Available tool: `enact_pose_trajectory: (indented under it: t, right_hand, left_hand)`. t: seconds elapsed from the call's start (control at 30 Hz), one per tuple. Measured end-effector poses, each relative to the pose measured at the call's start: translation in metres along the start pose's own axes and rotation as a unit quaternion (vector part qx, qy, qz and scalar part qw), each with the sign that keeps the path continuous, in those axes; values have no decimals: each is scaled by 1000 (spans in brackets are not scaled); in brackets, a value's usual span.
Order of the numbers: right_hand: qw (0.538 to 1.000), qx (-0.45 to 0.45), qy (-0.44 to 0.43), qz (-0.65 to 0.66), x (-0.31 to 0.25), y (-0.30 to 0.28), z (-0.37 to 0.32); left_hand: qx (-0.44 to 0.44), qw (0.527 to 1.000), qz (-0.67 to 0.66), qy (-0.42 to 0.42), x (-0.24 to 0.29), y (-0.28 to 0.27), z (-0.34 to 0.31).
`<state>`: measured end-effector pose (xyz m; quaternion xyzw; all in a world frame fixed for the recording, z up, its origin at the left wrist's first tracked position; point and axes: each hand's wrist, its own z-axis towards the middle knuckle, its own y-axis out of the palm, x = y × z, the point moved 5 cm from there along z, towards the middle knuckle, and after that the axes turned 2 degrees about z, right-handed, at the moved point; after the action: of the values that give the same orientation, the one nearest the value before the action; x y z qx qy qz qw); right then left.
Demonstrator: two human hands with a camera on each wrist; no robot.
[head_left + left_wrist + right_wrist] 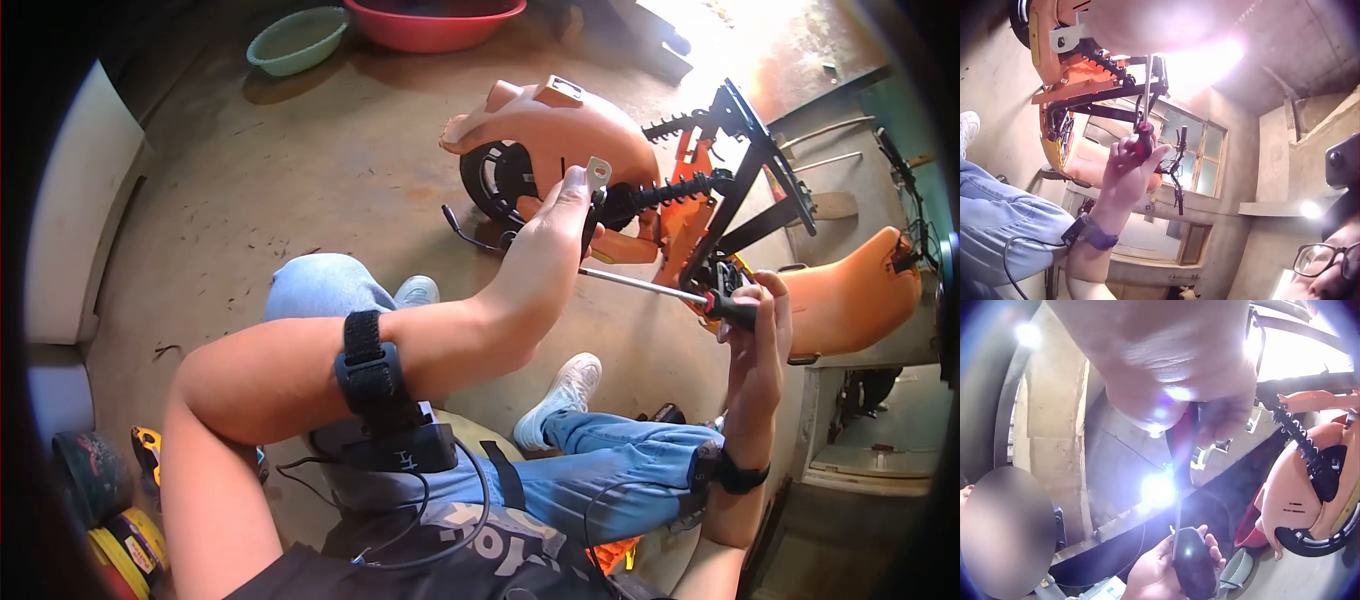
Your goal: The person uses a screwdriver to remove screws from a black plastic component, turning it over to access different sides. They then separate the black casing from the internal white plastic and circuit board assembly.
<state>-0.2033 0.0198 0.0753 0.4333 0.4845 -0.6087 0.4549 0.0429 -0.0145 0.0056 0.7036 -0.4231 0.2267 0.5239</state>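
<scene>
My left hand (pixel 545 225) holds a dark oval part (pixel 1196 565) with a smooth, rounded face. A pale metal tab (pixel 598 172) with a hole in it sticks up by the thumb. In my right hand (pixel 762 325) is a screwdriver (pixel 1144 140), gripped by its black and red handle. Its long steel shaft points across to the dark part, and the tip reaches its edge in the right wrist view. A thin black cable (pixel 465 232) with a plug-like end hangs beside the left hand. In the left wrist view, the left hand is a blurred shape along the top.
Just beyond my hands stands an orange two-wheeler (pixel 590 130) with black coil shocks (pixel 685 190) and a black frame (pixel 750 190). Red (pixel 440 25) and pale green basins (pixel 298 42) sit on the floor at the back. Tape rolls (pixel 130 545) lie at lower left.
</scene>
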Motion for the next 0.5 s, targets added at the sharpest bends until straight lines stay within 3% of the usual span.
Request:
enact_pose_trajectory:
  t: [0.1, 0.2, 0.37, 0.5]
  right_hand:
    - [997, -72, 6, 32, -1, 7, -5]
    - [996, -78, 7, 38, 7, 2, -11]
    - [998, 12, -3, -60, 29, -15, -13]
    - [991, -3, 137, -4, 52, -35, -5]
  left_hand:
    - [0, 1000, 13, -16, -4, -8, 7]
    - [21, 999, 32, -34, -6, -14, 14]
    - [-13, 999, 41, -31, -9, -4, 22]
    - [-28, 995, 69, -71, -16, 7, 27]
